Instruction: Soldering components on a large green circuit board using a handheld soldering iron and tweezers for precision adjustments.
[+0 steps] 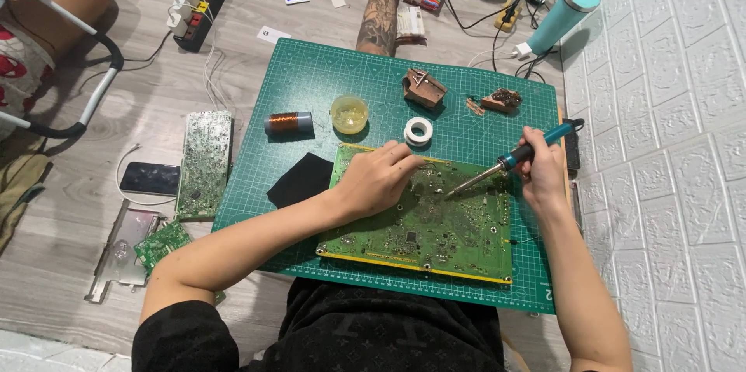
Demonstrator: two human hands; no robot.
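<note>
Soldering step: your right hand [542,174] grips soldering iron [505,164], tip on green circuit board [435,224] on mat; left hand [377,178], fingers curled, presses board; next likely needs steady tip

Grey wood-plank floor [93,279] spreads left and far under even light. A white brick-patterned wall [668,146] runs along the right. A grey-framed chair [85,92] stands far left.

On the green cutting mat [311,84], a copper wire spool [288,122], yellow tub [349,114] and white tape roll [418,132] sit toward twelve o'clock, a phone [150,178] at nine, a teal bottle [565,16] at two.
</note>
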